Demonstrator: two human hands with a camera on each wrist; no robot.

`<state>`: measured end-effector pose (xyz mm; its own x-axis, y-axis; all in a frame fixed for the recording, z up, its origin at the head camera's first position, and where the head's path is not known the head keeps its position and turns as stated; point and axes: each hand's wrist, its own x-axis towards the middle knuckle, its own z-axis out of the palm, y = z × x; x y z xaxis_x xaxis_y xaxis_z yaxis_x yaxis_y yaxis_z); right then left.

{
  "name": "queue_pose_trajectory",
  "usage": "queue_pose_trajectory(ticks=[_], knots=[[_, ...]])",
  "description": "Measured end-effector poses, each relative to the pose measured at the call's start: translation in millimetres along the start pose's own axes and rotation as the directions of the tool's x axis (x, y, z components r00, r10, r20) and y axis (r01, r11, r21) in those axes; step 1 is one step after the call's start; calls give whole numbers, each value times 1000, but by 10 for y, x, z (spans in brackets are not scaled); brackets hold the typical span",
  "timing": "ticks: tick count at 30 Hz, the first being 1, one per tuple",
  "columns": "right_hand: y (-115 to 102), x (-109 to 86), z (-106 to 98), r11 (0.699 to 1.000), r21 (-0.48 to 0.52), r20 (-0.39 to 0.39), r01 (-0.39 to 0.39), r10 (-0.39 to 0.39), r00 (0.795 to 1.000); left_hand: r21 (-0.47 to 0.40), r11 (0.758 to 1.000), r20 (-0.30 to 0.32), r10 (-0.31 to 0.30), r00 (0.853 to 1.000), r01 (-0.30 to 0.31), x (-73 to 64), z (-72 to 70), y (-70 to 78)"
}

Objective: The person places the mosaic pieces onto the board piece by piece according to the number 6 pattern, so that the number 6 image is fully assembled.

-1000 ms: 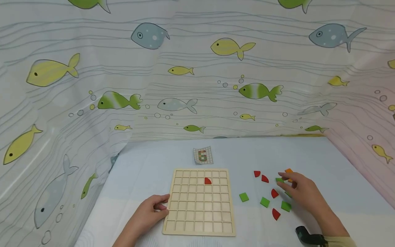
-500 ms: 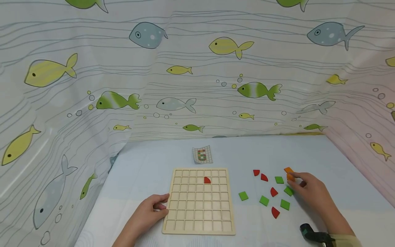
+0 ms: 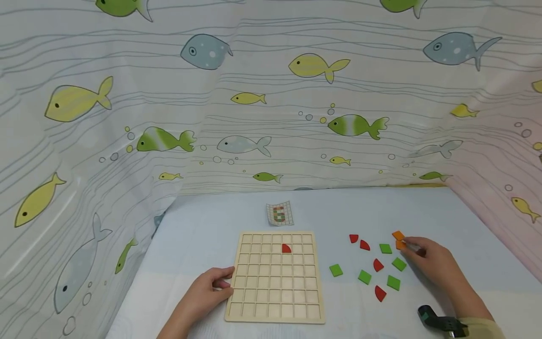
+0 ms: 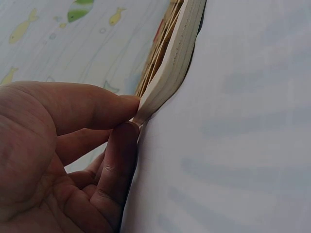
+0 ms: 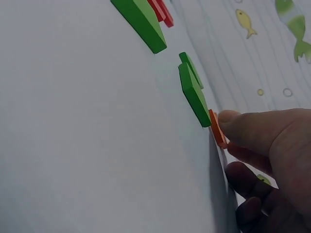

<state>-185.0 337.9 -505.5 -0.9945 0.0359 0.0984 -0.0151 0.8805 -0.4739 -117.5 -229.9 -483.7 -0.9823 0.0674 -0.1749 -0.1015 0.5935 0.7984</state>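
Right hand (image 3: 433, 262) rightward, apparently round orange tile (image 3: 400, 245)

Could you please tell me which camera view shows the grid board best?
The head view: it shows the grid board from above, its cells and the one red piece in it. The left wrist view catches only its edge and a slanted sliver, by the left hand; the right wrist view shows none.

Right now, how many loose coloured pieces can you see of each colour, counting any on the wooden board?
Red pieces: 5 (1 on the board, 4 on the table)
Green pieces: 5
Orange pieces: 2, both by the right hand
Total in view: 12
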Motion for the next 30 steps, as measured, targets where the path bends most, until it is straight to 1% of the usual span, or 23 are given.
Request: queue_pose_trajectory(ticks=[4,9,12,17,22,24,30], knots=[[8,-3,15,1000,-3,-1,10,-10,1000,-6,1000,1,-2,1000,2,3,3,-14],[5,-10,45,999,-12,-25,49,-49,998,-14,1000,1,9,1000,-9,10,4,-30],[10,-15,57,998,-11,-33,55,-55,998,-16,1000,0,15,1000,-15,13,5,-32],[-12,-23,37,999,-10,-26,53,-54,998,-17,1000,0,9,1000,-9,10,3,-23],[-116,-44,-36,999,11,-13,43,-43,999,-31,999,6,9,1000,-9,6,4,-25],[-173,-49,-62,999,14,-10,50,-50,999,-30,1000,6,9,1000,-8,2,6,-25],[-349,-49,-77,993,17,-20,114,-114,993,-7,1000,-13,-1,1000,1,-19,10,9]])
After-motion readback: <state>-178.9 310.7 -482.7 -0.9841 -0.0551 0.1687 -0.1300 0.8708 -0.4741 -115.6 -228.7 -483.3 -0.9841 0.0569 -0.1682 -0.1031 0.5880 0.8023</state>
